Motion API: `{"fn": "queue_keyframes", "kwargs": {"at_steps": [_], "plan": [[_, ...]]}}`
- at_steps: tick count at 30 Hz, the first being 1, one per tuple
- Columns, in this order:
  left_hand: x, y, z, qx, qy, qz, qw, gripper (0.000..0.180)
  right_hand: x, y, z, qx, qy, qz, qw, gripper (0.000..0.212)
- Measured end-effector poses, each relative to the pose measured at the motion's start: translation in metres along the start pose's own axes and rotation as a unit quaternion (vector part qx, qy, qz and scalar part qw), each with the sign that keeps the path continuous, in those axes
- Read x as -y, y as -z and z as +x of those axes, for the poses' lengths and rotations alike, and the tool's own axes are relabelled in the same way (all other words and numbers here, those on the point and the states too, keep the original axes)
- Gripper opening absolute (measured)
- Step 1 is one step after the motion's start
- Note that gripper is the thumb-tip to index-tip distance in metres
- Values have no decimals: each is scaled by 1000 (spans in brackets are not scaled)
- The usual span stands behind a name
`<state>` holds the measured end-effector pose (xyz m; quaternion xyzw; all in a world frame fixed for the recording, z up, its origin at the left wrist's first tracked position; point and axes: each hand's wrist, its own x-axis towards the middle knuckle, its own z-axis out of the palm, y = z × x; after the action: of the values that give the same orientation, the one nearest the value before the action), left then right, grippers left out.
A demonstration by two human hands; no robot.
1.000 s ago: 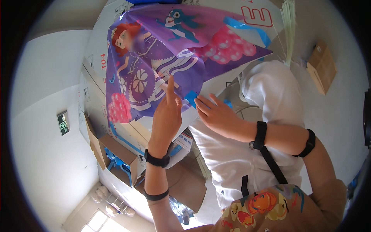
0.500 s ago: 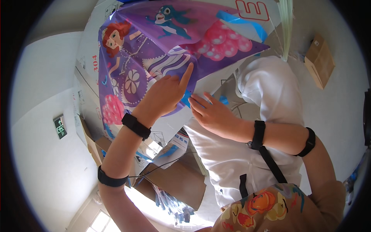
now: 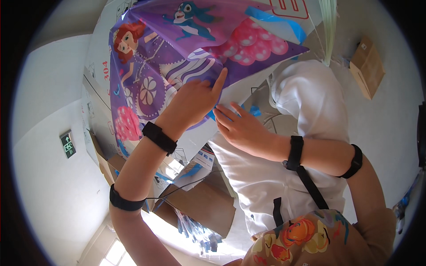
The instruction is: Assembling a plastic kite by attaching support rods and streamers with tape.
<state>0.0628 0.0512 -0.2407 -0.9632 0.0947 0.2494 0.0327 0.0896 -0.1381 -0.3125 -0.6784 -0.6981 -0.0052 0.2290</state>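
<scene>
A purple kite, printed with a red-haired princess, a blue rabbit and pink bubbles, lies before me with folds in its thin sheet. At its near edge is my left hand: the index finger points out along the sheet, and the other fingers curl closed on the edge with their tips hidden. Just right of it, my right hand has its fingers stretched and apart, the tips touching the edge by a bit of blue. A blue ribbon lies over the kite's far right side.
White printed cartons are under and beside the kite. A bundle of pale thin rods stands at the far right, with a brown cardboard box beyond. My white-trousered knee is close by. An open carton holds clear plastic packets.
The kite has shifted slightly left and up in view. My left hand has edged right and a little nearer, while my right hand stays almost in place.
</scene>
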Motion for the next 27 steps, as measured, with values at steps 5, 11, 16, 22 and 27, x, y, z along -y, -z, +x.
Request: {"fn": "queue_keyframes", "kwargs": {"at_steps": [5, 11, 16, 22, 27], "plan": [[-1, -2, 3, -28, -22, 53, 998, 92, 0, 0, -1, 1, 0, -2, 1000, 30], [-3, -4, 5, -57, -22, 83, 995, 84, 1, 0, -1, -2, -3, 1, 1000, 29], [-5, -10, 6, -86, -15, 80, 993, 83, 1, 1, -2, 24, -7, 10, 1000, 36], [-7, -8, 7, -66, 35, 134, 988, 84, 1, -1, -1, -10, 6, -19, 1000, 29], [-8, -1, -4, -140, 126, 166, 968, 72, 1, 1, -1, -6, 9, -15, 1000, 29]]}}
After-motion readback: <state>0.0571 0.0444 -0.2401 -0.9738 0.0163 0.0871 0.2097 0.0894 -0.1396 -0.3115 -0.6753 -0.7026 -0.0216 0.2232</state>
